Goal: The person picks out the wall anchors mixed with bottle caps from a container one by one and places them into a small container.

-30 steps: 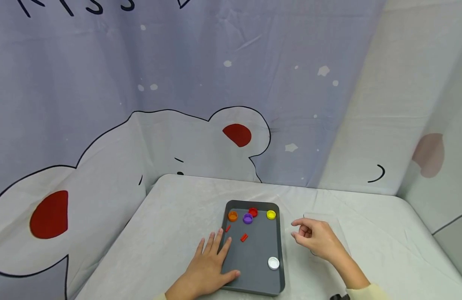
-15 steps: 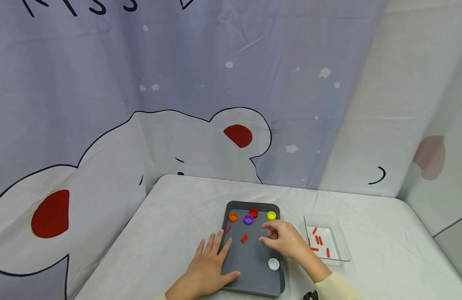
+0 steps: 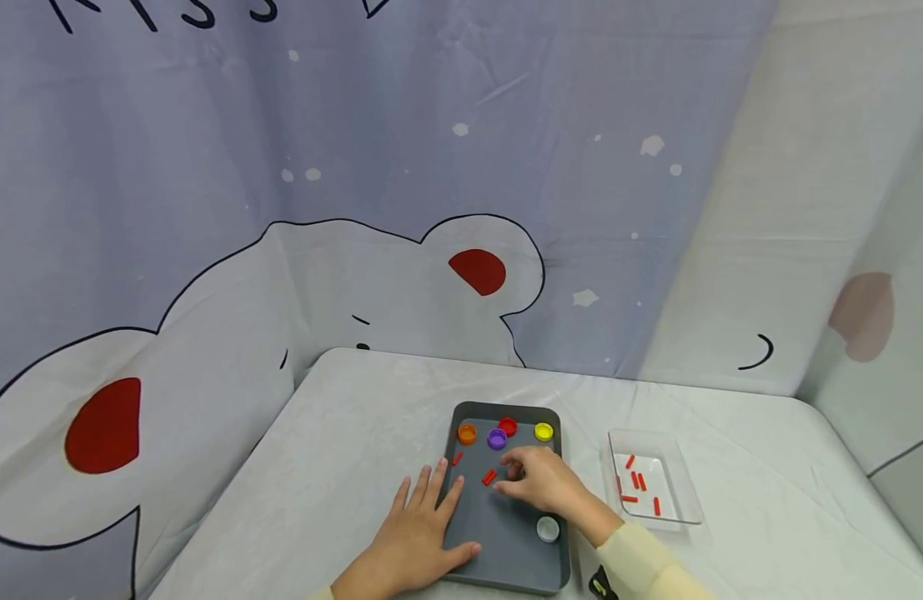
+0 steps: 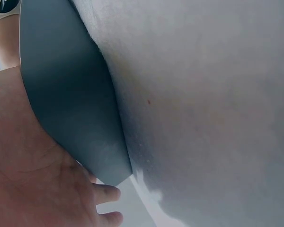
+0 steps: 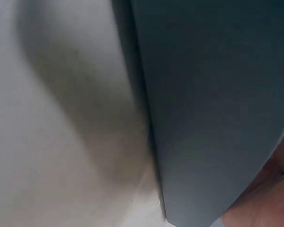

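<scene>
A dark grey tray point(image 3: 509, 542) lies on the white-covered table. My left hand point(image 3: 412, 533) rests on its left rim, fingers spread. Over the tray's middle is my right hand point(image 3: 544, 483), thumb and index finger bent with a gap between their tips; no held thing shows. Just left of those fingertips lie red sticks point(image 3: 489, 477) side by side. Another red stick point(image 3: 457, 458) is near the left wall. In the wrist views, a dark grey surface covers much of the left hand point(image 4: 38, 165) and the right hand point(image 5: 267, 205).
Round cap-like pieces in orange point(image 3: 467, 433), purple point(image 3: 497, 439), red point(image 3: 508, 427) and yellow point(image 3: 544, 432) sit at the tray's far end. A white one point(image 3: 548, 529) is near front right. Right of the tray stands a clear box point(image 3: 686, 492) with several red sticks.
My right hand has moved left from over the clear box to above the tray's middle, uncovering the box and its red sticks. My left hand has stayed in place.
</scene>
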Motion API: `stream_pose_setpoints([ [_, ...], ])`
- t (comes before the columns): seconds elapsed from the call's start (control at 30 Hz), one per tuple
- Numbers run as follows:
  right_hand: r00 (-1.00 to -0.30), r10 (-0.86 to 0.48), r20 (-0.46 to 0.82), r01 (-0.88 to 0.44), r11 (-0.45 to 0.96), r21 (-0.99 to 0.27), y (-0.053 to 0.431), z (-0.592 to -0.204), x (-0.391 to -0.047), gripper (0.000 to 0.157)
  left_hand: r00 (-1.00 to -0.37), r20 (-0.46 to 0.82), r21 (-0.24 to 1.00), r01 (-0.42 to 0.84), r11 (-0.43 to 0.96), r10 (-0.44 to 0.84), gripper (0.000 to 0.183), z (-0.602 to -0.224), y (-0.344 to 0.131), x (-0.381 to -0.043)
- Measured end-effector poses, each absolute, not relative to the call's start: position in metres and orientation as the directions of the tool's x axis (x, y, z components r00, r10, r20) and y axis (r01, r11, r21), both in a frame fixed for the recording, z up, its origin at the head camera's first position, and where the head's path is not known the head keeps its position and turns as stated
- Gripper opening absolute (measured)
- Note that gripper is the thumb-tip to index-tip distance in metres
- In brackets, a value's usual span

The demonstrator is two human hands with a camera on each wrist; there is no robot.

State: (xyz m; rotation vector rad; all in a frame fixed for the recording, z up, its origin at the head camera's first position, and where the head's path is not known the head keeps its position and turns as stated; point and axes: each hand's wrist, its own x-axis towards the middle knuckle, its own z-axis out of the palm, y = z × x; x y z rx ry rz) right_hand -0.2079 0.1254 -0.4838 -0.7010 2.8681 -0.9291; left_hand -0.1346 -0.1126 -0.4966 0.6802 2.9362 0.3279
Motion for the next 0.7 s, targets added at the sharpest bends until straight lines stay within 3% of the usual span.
stream_pose_setpoints([
  [0.7,-0.917,-0.399,0.012,-0.351,0.791,-0.501,0.104,-0.499,-0.219,0.036,-0.891,-0.082,0.229,0.419,0.879,0.446,0.094,-0.493,-0.113,-0.135],
])
